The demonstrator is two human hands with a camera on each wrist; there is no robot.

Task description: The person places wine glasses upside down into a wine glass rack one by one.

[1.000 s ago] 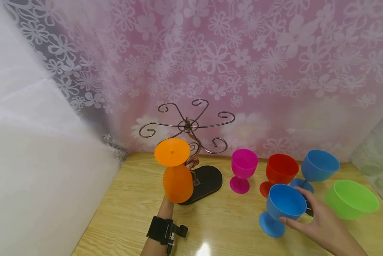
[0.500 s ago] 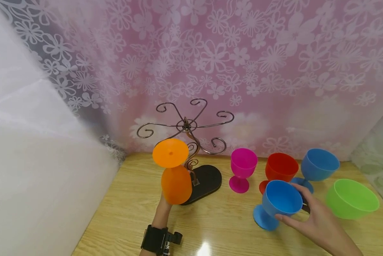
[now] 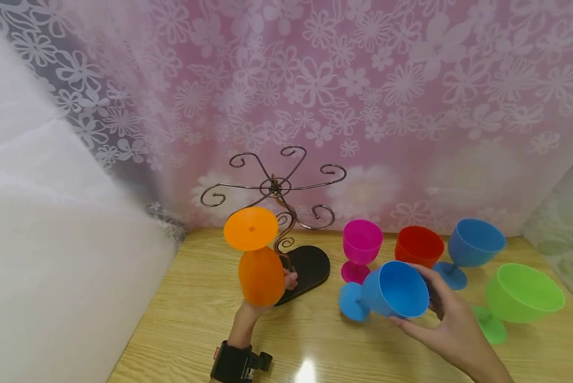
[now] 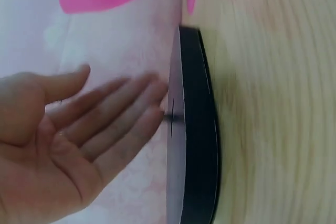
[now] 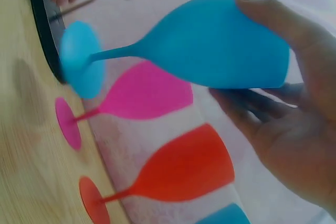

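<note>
My right hand (image 3: 451, 319) grips a blue plastic goblet (image 3: 396, 292) by its bowl, thumb on one side and fingers on the other. The goblet is lifted off the table and tilted, its foot pointing left. In the right wrist view its stem and bowl (image 5: 210, 45) show whole. My left hand (image 4: 79, 135) has its fingers extended beside the black base (image 4: 197, 129) of a metal rack, close to the post. An orange goblet (image 3: 262, 276) hangs upside down from the rack's curled arms (image 3: 276, 187) and hides most of that hand in the head view.
Upright on the wooden table (image 3: 195, 298) stand a magenta goblet (image 3: 362, 242), a red goblet (image 3: 417, 247), another blue goblet (image 3: 475, 242) and a green goblet (image 3: 523, 292). A pink flowered curtain (image 3: 339, 106) hangs behind the rack.
My right hand has raised the blue goblet and carried it leftward, tilting it further. My left fingers now show beside the rack's post near its base, lower than before.
</note>
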